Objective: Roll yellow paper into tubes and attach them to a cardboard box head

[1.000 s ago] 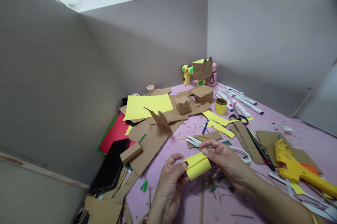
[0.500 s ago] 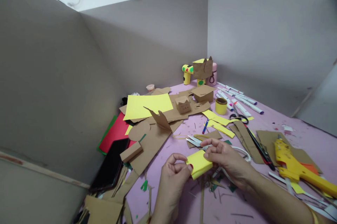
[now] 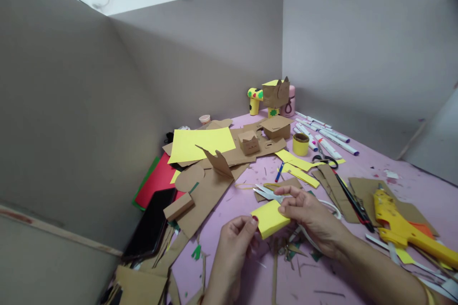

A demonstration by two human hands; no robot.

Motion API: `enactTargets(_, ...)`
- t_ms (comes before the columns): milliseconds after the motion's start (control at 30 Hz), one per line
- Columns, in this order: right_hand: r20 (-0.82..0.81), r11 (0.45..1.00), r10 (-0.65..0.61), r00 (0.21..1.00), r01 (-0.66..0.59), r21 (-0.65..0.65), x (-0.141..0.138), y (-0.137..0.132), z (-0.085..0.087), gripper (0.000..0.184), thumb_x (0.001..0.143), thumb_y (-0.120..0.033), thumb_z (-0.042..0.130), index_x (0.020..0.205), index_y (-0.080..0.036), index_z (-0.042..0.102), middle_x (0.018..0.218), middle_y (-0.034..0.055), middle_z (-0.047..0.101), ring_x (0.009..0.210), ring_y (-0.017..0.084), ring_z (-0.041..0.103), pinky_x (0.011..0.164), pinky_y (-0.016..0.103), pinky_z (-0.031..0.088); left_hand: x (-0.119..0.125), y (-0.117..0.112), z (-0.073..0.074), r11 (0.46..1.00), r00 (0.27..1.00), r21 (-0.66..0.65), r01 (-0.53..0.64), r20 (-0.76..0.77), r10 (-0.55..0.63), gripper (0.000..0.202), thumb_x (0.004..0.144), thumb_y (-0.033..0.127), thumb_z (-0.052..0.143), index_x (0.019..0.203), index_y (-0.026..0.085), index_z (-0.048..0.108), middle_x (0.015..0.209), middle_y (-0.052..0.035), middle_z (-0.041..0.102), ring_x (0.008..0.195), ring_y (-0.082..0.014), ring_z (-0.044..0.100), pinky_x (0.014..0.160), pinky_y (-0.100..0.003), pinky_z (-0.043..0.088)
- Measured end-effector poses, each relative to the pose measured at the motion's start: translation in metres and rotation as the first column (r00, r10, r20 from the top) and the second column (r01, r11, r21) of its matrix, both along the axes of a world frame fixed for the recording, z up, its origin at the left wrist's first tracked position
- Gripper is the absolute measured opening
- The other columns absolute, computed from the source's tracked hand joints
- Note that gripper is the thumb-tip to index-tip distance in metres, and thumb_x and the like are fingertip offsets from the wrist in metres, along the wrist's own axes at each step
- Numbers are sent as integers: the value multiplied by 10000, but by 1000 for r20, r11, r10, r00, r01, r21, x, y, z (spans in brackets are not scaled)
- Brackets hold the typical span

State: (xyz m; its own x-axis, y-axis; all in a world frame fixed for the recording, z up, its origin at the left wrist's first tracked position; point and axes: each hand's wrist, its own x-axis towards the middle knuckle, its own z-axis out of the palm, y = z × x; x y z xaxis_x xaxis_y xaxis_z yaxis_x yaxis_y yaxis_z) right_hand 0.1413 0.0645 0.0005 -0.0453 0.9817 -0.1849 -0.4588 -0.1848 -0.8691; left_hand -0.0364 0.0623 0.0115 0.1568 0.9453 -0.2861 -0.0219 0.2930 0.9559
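Between my two hands is a small flat box covered in yellow paper [image 3: 270, 219], held above the pink table. My left hand [image 3: 234, 243] pinches its left edge, thumb on top at the corner. My right hand [image 3: 311, 214] grips the right edge between thumb and fingers, its index finger raised. The underside of the box is hidden. Just behind it lie open scissors [image 3: 265, 192] with their blades pointing left, the handles partly covered by my right hand. Paper scraps [image 3: 291, 250] lie below the box.
A yellow glue gun [image 3: 397, 224] lies at the right near a black-and-red cutter [image 3: 352, 200]. Cardboard pieces [image 3: 200, 200], a yellow sheet [image 3: 202, 144] and a dark phone [image 3: 150, 224] cover the left. Behind are a small cardboard cat box [image 3: 248, 142], a tape roll [image 3: 300, 145] and markers [image 3: 327, 146].
The yellow box has tilted slightly and shifted up a little. My left thumb has moved back toward its left corner, and the left fingers have gone lower. My right hand keeps its grip.
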Motion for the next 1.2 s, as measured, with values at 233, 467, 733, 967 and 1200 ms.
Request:
enactTargets(233,6,1000,27,1000,-27,4,-3,1,-1,385,614,-189,757,933,-178,542,505,-99,568,438,68,435,454,202,314,3,-6,3,990,994,-139,37,109,-21,412,602,512,715,572,125,576,460,27,501,387,-42,385,364,-162,197)
enactTargets(467,52,1000,28,998,-28,-6,-5,-1,3,388,592,-197,748,920,-178,541,502,-96,567,443,72,439,456,201,318,6,-2,0,985,999,-171,32,10,-30,379,528,461,736,496,148,523,356,50,441,318,-24,303,335,-166,167)
enactTargets(733,109,998,51,993,-53,23,-9,-4,5,331,667,-414,731,869,-200,580,587,-62,530,511,98,459,482,214,348,4,-3,0,978,986,-209,13,164,21,299,576,364,724,523,127,549,380,55,433,333,-17,307,335,-149,157)
enactTargets(967,535,917,-24,844,-195,348,1,-11,17,318,650,-356,767,941,-255,686,806,-2,514,682,157,458,589,274,364,3,-3,1,950,954,-303,-73,256,155,237,546,287,761,577,120,596,428,49,478,363,-27,361,345,-143,187)
enactTargets(1200,738,823,-198,644,-299,482,-5,-19,22,196,730,-204,691,923,-230,678,880,34,486,878,218,492,757,340,409,6,-6,1,980,972,-200,-4,228,50,245,598,313,744,577,108,611,443,26,519,390,-36,388,385,-158,217)
